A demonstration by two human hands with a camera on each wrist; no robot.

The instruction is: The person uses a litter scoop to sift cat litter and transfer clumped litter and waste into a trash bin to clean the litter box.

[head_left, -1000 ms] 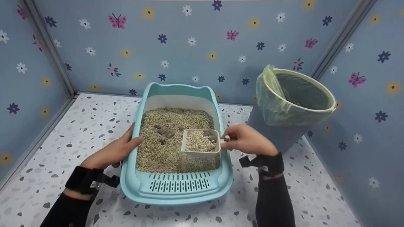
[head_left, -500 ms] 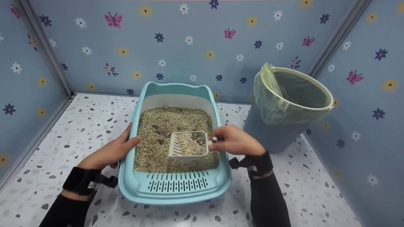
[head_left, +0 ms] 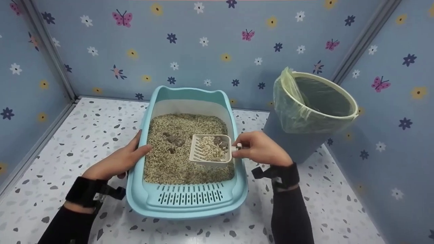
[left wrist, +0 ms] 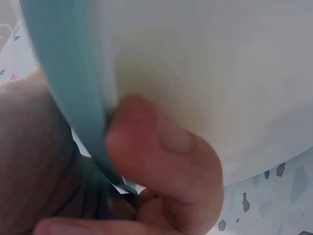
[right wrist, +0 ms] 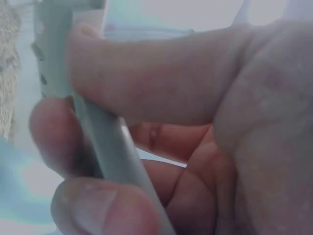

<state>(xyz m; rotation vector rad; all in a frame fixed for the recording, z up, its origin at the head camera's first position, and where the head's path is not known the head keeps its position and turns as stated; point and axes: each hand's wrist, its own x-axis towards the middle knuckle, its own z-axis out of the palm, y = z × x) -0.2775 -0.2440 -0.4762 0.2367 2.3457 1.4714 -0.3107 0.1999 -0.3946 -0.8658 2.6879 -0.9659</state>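
- The pale, smooth plastic scoop [head_left: 210,163], square-mouthed and slotted, is held by its handle [right wrist: 120,156] in the right hand [head_left: 259,149], fingers and thumb closed round it.
- Light, coarse granules and a few dark lumps are carried in the scoop, above the right side of the litter [head_left: 162,173].
- The litter is grainy and tan-grey, broken by a darker, clumped patch.
- The rounded turquoise-and-white litter box [head_left: 156,209] is gripped at its left rim by the left hand [head_left: 117,162], thumb over the edge.
- A grey-blue bin [head_left: 305,144] is lined with a thin, crinkled, translucent yellowish bag [head_left: 288,117].
- Compared with half a second ago, the scoop has been shifted rightward, toward the box's right rim; the left hand's hold is unchanged.
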